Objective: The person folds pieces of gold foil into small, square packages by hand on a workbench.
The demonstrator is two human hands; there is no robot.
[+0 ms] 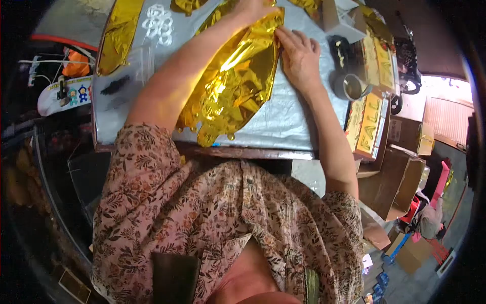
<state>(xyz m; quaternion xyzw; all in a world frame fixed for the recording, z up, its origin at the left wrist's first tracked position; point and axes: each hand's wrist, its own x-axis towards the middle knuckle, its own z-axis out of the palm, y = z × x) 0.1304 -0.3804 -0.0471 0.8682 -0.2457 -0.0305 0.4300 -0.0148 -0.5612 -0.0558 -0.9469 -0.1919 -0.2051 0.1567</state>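
Observation:
A shiny, crumpled gold foil piece (235, 93), which looks like a flattened foil balloon, lies on the silvery-grey table covering (281, 124). My left hand (251, 11) reaches across to its far end, cut partly by the top of the view. The fingers seem closed on the foil there, though their tips are hard to make out. Beside the foil's right edge rests my right hand (302, 58), fingers loosely stretched and apart, fingertips touching or very near that edge. Small rounded gold tabs (207, 137) hang at the foil's near end.
Another gold foil strip (119, 38) lies at the left, near white ring shapes (158, 24) and a clear plastic bag (134, 68). On the right stand a mug (351, 87), a white box (344, 20) and boxes marked FALL (368, 124). Cardboard boxes (395, 182) sit beyond the table.

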